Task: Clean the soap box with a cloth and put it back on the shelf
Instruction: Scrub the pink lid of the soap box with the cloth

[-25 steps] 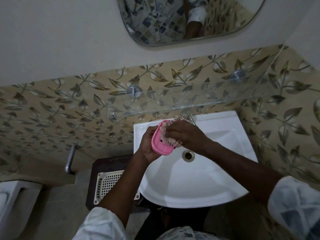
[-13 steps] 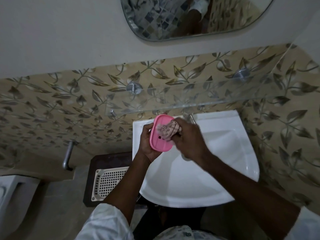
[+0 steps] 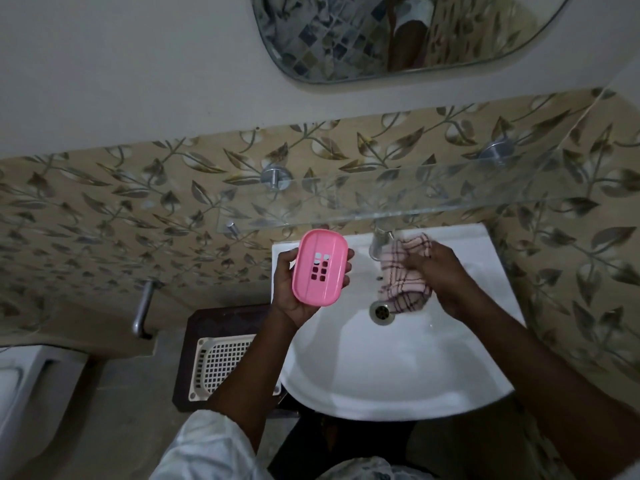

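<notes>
- Centrally, soap box [image 3: 319,267]: pink plastic with rounded corners and a block of small square holes in the middle. Its holed face is turned up toward the camera. It is held in the air above the left rim of the sink, below the shelf and apart from it.
- Left hand [image 3: 289,299]: grip closed round the soap box, thumb on one long edge and fingertips on the other, palm behind it.
- Cloth [image 3: 405,275]: pale pink with dark check lines, bunched up. It hangs over the basin between the tap and the drain, well apart from the soap box.
- Right hand [image 3: 446,277]: grip closed on the cloth, fingers curled into its folds.
- Sink [image 3: 398,372]: white, rounded front, fixed against the leaf-patterned tiled wall [image 3: 138,202].
- Drain [image 3: 382,311]: metal, just below the cloth.
- Tap [image 3: 379,241]: metal, at the back of the sink, beside the cloth's upper edge.
- Glass shelf [image 3: 433,199]: clear, mounted on the wall on round metal pegs above the sink.
- Mirror [image 3: 329,39]: above the shelf, partly in view.
- Basket [image 3: 221,365]: white, perforated, on a dark stool [image 3: 194,327] to the left of the sink.
</notes>
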The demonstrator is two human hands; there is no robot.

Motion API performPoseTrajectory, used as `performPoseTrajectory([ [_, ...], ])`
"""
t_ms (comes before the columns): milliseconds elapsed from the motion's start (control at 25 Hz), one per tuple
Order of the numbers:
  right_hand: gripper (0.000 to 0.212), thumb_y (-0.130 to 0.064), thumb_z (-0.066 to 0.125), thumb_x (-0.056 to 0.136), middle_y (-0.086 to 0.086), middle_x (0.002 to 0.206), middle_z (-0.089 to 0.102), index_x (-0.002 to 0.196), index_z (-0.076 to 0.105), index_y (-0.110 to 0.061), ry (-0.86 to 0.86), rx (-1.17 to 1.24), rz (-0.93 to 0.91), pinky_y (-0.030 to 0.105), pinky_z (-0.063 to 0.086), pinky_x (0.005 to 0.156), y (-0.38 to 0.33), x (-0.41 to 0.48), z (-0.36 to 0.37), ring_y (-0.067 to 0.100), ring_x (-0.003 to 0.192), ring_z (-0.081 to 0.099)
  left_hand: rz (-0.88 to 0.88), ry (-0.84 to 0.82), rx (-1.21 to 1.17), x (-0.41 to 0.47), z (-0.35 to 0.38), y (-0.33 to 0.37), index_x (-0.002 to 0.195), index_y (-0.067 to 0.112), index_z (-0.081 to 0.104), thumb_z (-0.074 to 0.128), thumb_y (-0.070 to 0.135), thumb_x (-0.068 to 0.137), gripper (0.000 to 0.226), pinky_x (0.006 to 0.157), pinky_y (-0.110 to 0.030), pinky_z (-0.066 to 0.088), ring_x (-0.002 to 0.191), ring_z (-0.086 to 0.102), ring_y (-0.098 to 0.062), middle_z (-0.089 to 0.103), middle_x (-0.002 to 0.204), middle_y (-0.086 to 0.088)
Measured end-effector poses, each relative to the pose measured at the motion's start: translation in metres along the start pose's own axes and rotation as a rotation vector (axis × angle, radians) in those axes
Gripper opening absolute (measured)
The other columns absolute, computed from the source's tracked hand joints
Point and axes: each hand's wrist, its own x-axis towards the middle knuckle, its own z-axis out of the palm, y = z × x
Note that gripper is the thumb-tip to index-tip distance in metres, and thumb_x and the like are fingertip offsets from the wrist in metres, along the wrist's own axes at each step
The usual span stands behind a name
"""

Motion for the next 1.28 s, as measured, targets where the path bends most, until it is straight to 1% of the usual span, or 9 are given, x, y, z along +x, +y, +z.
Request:
performPoseTrajectory([
  [200, 0.026, 0.008, 0.066, 0.081, 0.026, 0.103, 0.070, 0.107, 0.064, 0.005, 0.156, 0.363, 0.173, 0.043, 0.060, 0.074, 0.029, -0.017, 0.001, 0.034, 0.086, 0.069, -0.099, -0.074, -0.009, 0.002, 0.003, 0.000, 0.149, -0.001, 0.030, 0.057, 0.048, 0.079, 0.090, 0.102, -0.049, 0.044, 0.117, 0.051, -0.038, 0.046, 0.140, -0.026],
  [320, 0.023, 0.009, 0.056, 0.083, 0.026, 0.103, 0.070, 0.102, 0.067, 0.003, 0.028, 0.630, 0.234, 0.042, 0.059, 0.074, 0.025, -0.023, 0.006, 0.037, 0.092, 0.068, -0.071, -0.068, -0.012, 0.004, 0.003, -0.002, 0.150, -0.001, 0.030, 0.061, 0.042, 0.077, 0.090, 0.103, -0.052, 0.044, 0.119, 0.051, -0.040, 0.044, 0.142, -0.028],
  [440, 0.044, 0.008, 0.053, 0.073, 0.022, 0.111, 0.070, 0.113, 0.067, -0.005, -0.088, 0.399, 0.124, 0.044, 0.057, 0.079, 0.011, -0.031, 0.012, 0.036, 0.100, 0.068, -0.014, -0.036, -0.002, 0.006, 0.002, -0.007, 0.145, -0.002, 0.042, 0.062, 0.033, 0.078, 0.079, 0.114, -0.057, 0.032, 0.126, 0.050, -0.044, 0.047, 0.143, -0.029],
  [520, 0.049, -0.001, 0.057, 0.072, 0.014, 0.109, 0.070, 0.118, 0.068, -0.015, 0.044, -0.058, -0.121, 0.039, 0.059, 0.073, 0.001, -0.036, 0.013, 0.027, 0.095, 0.068, 0.012, -0.039, -0.015, 0.009, 0.002, -0.010, 0.146, -0.001, 0.042, 0.055, 0.037, 0.083, 0.075, 0.116, -0.063, 0.024, 0.128, 0.048, -0.046, 0.047, 0.144, -0.026],
  [640, 0.051, -0.003, 0.062, 0.081, 0.010, 0.110, 0.069, 0.129, 0.059, -0.020, 0.266, -0.658, -0.509, 0.039, 0.058, 0.080, -0.015, -0.037, 0.011, 0.026, 0.095, 0.066, 0.016, -0.066, -0.021, 0.011, 0.005, -0.012, 0.148, 0.001, 0.039, 0.056, 0.043, 0.083, 0.079, 0.104, -0.063, 0.039, 0.120, 0.053, -0.046, 0.049, 0.143, -0.022],
  [840, 0.034, -0.007, 0.080, 0.072, 0.006, 0.102, 0.064, 0.100, 0.063, -0.011, 0.151, -0.546, -0.594, 0.030, 0.053, 0.075, -0.036, -0.034, 0.044, 0.022, 0.088, 0.064, 0.032, -0.015, -0.060, 0.013, 0.005, -0.018, 0.130, 0.000, 0.061, 0.070, 0.043, 0.073, 0.071, 0.090, -0.054, 0.052, 0.105, 0.064, -0.042, 0.062, 0.124, -0.024],
  [1000, 0.046, -0.003, 0.081, 0.071, 0.005, 0.132, 0.052, 0.114, 0.065, -0.007, 0.000, -0.378, -0.482, 0.022, 0.052, 0.087, -0.017, -0.039, 0.051, 0.015, 0.104, 0.064, 0.064, 0.051, -0.051, 0.009, 0.001, -0.012, 0.119, 0.003, 0.070, 0.081, 0.040, 0.064, 0.067, 0.089, -0.049, 0.054, 0.099, 0.068, -0.038, 0.068, 0.114, -0.021],
  [1120, 0.036, 0.002, 0.076, 0.075, 0.004, 0.137, 0.049, 0.108, 0.069, -0.010, 0.072, -0.208, -0.492, 0.026, 0.053, 0.091, -0.005, -0.045, 0.048, 0.006, 0.111, 0.061, 0.046, 0.021, -0.051, 0.006, -0.001, -0.008, 0.120, 0.003, 0.069, 0.080, 0.041, 0.066, 0.067, 0.090, -0.050, 0.054, 0.100, 0.068, -0.039, 0.068, 0.116, -0.022],
  [1280, 0.023, -0.013, 0.059, 0.091, -0.003, 0.112, 0.067, 0.112, 0.067, -0.017, 0.253, -0.231, -0.597, 0.034, 0.054, 0.087, -0.011, -0.042, 0.044, 0.007, 0.103, 0.062, 0.047, 0.028, -0.034, 0.010, 0.001, -0.009, 0.132, 0.001, 0.059, 0.077, 0.044, 0.068, 0.079, 0.087, -0.051, 0.053, 0.103, 0.065, -0.040, 0.063, 0.123, -0.023],
])
